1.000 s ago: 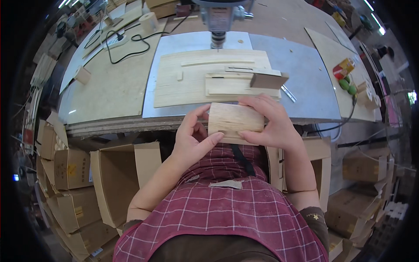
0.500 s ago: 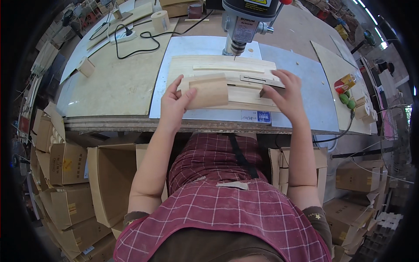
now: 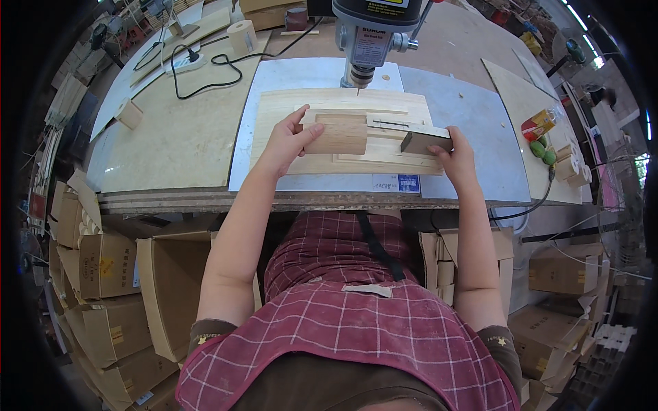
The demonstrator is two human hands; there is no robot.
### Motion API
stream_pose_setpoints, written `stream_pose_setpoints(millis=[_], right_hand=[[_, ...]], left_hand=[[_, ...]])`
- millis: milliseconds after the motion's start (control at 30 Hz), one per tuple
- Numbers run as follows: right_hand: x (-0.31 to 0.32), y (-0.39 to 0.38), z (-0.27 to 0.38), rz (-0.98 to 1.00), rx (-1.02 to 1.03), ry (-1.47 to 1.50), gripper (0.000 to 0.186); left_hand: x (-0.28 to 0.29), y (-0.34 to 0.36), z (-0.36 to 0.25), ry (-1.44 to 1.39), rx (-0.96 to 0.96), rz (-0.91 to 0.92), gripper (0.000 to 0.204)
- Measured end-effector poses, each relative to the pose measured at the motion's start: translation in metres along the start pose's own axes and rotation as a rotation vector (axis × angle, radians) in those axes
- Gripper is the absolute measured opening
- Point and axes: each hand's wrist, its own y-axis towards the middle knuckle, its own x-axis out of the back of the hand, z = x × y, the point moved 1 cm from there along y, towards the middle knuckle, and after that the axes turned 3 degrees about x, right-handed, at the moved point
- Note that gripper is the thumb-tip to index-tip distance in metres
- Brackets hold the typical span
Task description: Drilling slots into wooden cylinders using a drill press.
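On the bench (image 3: 178, 147) by the drill press (image 3: 373, 46), the left hand (image 3: 286, 144) pinches a wooden block (image 3: 339, 138) over a board (image 3: 269, 164); the right hand (image 3: 458, 161) pinches a dark-faced plate (image 3: 417, 143). Best hold both square.

A wide, pale brown worktable (image 3: 456, 55) with a layered edge spans a cluttered workshop, brown cardboard boxes (image 3: 110, 264) piled at lower left and right, grey floor (image 3: 521, 277) beside the right-hand pile, and a glowing white tube light (image 3: 574, 18) at upper right.
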Motion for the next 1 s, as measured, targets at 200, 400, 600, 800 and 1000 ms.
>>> stream_pose_setpoints(millis=[200,400,600,800,1000], right_hand=[[0.0,0.001,0.003,0.001,0.015,0.069,0.039],[-0.005,0.001,0.007,-0.012,0.038,0.023,0.038],[-0.02,0.0,0.022,-0.014,0.087,0.02,0.038],[-0.042,0.005,0.043,0.007,0.194,0.04,0.043],[-0.05,0.025,0.029,-0.039,0.242,0.064,0.046]], left_hand=[[-0.004,0.0,-0.012,0.163,-0.037,0.041,0.078],[-0.006,0.005,-0.002,0.068,-0.056,0.061,0.081],[0.009,0.005,0.001,0.08,-0.181,0.089,0.087],[-0.006,-0.007,-0.004,0.186,-0.059,0.159,0.089],[-0.022,0.001,0.029,0.123,-0.306,-0.014,0.085]])
